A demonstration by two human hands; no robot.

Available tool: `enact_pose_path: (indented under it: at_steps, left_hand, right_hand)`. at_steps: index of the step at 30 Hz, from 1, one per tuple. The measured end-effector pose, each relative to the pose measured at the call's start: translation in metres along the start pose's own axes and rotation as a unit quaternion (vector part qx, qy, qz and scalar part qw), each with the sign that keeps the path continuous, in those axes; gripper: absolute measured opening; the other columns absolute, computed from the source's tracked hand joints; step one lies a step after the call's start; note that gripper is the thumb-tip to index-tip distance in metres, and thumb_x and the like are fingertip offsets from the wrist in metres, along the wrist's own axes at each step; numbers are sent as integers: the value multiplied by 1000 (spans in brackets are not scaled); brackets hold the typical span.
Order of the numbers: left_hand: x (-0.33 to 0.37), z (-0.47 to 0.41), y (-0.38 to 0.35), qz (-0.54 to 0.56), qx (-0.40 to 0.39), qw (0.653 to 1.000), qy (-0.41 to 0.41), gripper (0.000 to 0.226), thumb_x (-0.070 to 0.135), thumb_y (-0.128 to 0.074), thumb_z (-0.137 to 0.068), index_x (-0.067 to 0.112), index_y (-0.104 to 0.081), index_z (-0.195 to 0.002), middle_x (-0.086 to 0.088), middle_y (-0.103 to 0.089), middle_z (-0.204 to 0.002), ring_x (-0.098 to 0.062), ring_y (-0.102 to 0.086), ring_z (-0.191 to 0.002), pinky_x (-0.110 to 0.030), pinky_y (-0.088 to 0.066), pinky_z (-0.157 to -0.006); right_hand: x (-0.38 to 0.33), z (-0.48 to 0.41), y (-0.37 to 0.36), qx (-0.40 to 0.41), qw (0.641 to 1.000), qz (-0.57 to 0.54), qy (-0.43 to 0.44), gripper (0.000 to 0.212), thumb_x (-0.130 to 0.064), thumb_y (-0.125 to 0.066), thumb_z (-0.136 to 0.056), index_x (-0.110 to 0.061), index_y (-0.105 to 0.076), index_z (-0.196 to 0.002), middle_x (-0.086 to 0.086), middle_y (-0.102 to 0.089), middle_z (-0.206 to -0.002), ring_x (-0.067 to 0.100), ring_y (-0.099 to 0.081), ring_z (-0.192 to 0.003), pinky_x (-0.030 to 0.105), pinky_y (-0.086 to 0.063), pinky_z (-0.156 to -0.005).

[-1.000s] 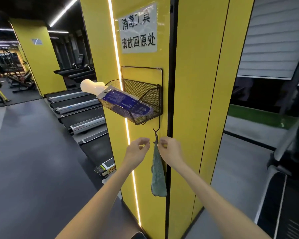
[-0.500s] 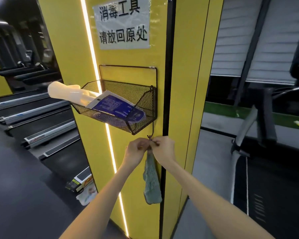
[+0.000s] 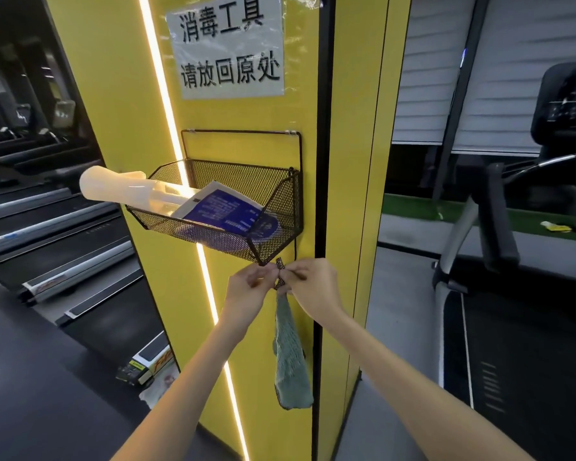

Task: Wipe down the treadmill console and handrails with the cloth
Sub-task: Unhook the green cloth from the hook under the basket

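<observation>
Where the cloth hangs, left hand and right hand pinch it.

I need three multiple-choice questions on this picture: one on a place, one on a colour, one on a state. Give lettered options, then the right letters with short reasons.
1. Where does the cloth hang?
A) on a treadmill handrail
B) below the mesh basket on the yellow pillar
C) on the floor

2. Which colour is the cloth?
A) red
B) white
C) green

3. What do the left hand and right hand do?
A) pinch the cloth's top loop
B) hang idle
C) lift a bottle

Answers:
1 B, the cloth dangles under the basket.
2 C, its fabric is pale green.
3 A, fingers of both hands close on the loop.
</observation>
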State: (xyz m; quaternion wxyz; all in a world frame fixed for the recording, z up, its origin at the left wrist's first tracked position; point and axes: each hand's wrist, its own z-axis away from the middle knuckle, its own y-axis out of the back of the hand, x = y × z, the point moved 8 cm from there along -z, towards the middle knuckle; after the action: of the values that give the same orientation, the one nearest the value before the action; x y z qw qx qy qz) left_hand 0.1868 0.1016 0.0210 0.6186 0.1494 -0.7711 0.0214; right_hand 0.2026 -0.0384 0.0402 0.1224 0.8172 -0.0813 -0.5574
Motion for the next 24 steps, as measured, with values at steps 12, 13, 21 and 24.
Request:
enact_pose_path:
  at_steps: [12, 13, 21, 24]
  left_hand:
    - [19, 26, -52, -106, -242, 958, -107, 14, 20, -72, -87, 27, -71, -99, 10, -74, -94, -10, -68, -90, -31, -53, -83]
    - [22, 29, -64, -108, -269, 951, -109, 14, 21, -73, -87, 26, -72, -100, 9, -74, -93, -12, -68, -88, -34, -53, -82]
    - [53, 51, -182, -39, -423, 898, -113, 35, 36, -65, -92, 2, -57, -93, -9, -66, -82, -18, -61, -77, -30, -43, -70]
    - [70, 60, -237, 3, -441, 891, -112, 39, 57, -58, -90, 19, -53, -97, -33, -59, -92, -39, -57, -77, -41, -41, -73]
  right_hand:
    - [-14, 35, 67, 7, 999, -51, 18, 6, -2, -65, -87, 0, -71, -88, 5, -70, -71, 14, -68, -62, 22, -54, -60]
    - [-15, 38, 79, 18, 998, -56, 17, 7, -2, -65, -87, 3, -70, -90, 8, -69, -71, 15, -67, -62, 21, -53, -60]
    - [-24, 73, 205, 107, 994, -18, 31, 5, -1, -65, -87, -3, -69, -87, 11, -69, -68, 15, -63, -61, 24, -52, -61]
    - [-15, 88, 260, 128, 991, 9, 24, 9, -10, -66, -88, -12, -70, -95, 12, -71, -77, 22, -66, -72, 33, -54, -72]
